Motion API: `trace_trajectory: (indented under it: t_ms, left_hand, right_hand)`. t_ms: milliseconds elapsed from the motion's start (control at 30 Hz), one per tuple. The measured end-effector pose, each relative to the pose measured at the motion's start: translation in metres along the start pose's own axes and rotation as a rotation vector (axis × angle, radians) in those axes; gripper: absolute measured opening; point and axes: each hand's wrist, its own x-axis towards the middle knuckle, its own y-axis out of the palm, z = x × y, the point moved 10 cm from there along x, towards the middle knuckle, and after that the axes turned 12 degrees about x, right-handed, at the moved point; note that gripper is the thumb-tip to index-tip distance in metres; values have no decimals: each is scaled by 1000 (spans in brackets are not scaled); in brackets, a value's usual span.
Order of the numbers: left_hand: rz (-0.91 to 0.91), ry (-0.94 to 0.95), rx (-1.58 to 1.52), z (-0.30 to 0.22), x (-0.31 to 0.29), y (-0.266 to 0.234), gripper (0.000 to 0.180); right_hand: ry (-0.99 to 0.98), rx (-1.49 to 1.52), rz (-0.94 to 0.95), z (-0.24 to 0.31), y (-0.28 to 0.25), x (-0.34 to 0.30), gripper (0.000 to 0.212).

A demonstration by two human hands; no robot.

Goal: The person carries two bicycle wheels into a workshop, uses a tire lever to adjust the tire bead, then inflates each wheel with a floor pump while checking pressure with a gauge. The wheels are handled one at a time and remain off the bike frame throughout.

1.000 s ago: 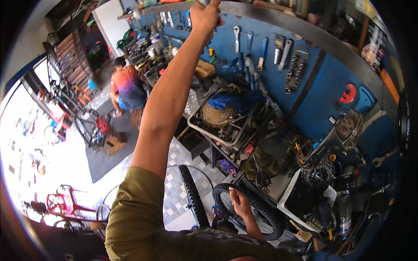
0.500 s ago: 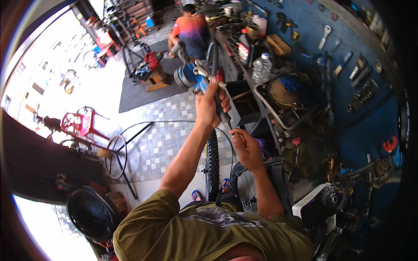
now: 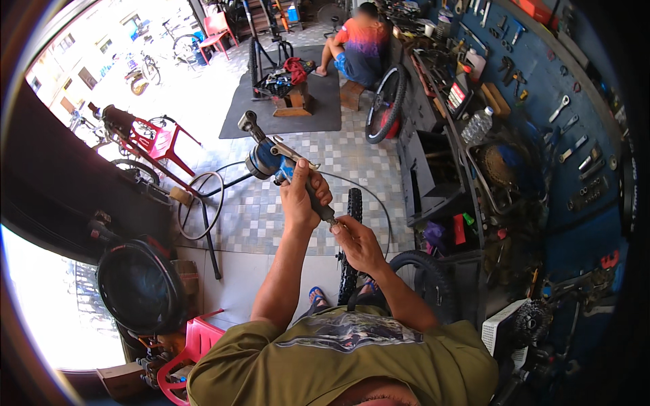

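the right hand [image 3: 360, 246] has come up to the tail of the blue tool [image 3: 269, 161], pinching it, while the left hand [image 3: 302, 197] wraps its middle out front, above the floor [image 3: 261, 218], where a slack left hold could let it drop.

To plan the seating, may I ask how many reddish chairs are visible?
3: a far chair at upper left, a middle chair lower down, and a near chair by the left sleeve. Others may be hidden.
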Motion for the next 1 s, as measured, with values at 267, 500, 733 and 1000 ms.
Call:
trace_trajectory:
  t_ms: [267,500,733,1000]
  left_hand:
    - [-100,49,82,-17,-21,-86,33]
    - [-99,262,561,-12,-37,-95,40]
    - [103,272,271,-16,-24,-69,30]
    - [22,374,963,-1,7,-41,43]
  right_hand:
    - [-20,-279,-87,-31,75,-7,32]
    - [16,-386,-67,-64,75,-7,38]
    - [161,343,130,-66,84,16,47]
    - [-136,-144,-16,-17,27,56,69]
